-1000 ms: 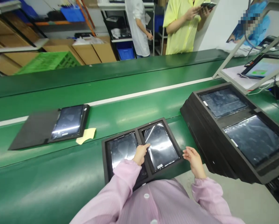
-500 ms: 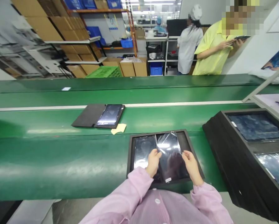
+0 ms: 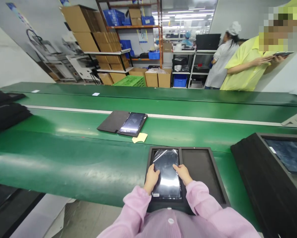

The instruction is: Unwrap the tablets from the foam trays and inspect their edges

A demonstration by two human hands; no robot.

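Observation:
A film-covered dark screen panel [image 3: 167, 177] lies at the left compartment of a black foam tray [image 3: 214, 162] in front of me. My left hand [image 3: 152, 177] grips the panel's left edge, thumb on its face. On the opposite edge, my right hand [image 3: 182, 173] holds it with thumb and fingers. The tray's right compartment shows bare foam. Whether another panel lies beneath the held one cannot be seen.
A smaller foam tray [image 3: 113, 122] with a panel [image 3: 132, 123] sits further back, beside a yellow paper piece [image 3: 139, 138]. Stacked black foam trays [image 3: 252, 175] stand at right; more dark foam [image 3: 8, 114] lies far left. Two people [image 3: 250, 66] [image 3: 222, 61] stand beyond the bench.
Both hands have shifted the held panel leftward, from the tray's right side over its left compartment. The right compartment is now uncovered. The camera view has turned left.

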